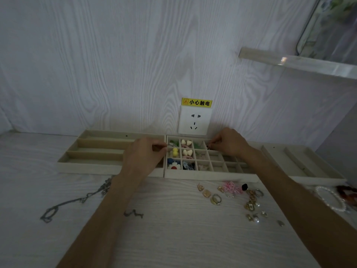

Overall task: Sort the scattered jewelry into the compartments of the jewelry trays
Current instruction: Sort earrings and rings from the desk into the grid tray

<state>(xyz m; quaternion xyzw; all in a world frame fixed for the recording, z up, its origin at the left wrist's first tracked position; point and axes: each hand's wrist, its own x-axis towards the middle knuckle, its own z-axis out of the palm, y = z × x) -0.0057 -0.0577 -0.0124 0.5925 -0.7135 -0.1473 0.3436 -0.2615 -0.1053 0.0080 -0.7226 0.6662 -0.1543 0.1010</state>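
A beige grid tray [210,175] stands at the back of the table, its left compartments holding white hearts, yellow beads, a flower piece and other small items. My right hand [229,142] hovers over the tray's top row and pinches a small dark earring [208,147] at its fingertips. My left hand [144,155] rests at the tray's left edge with fingers curled; whether it holds anything is hidden. Scattered rings and gold earrings [251,202] lie in front of the tray, beside a pink piece [230,187].
A long-slot tray [87,167] sits on the left, another slotted tray [309,167] on the right. Silver chains [77,200] lie at the front left. A pearl bracelet [330,198] and a brown item [347,192] lie at the right edge. A wall socket [194,120] is behind the trays.
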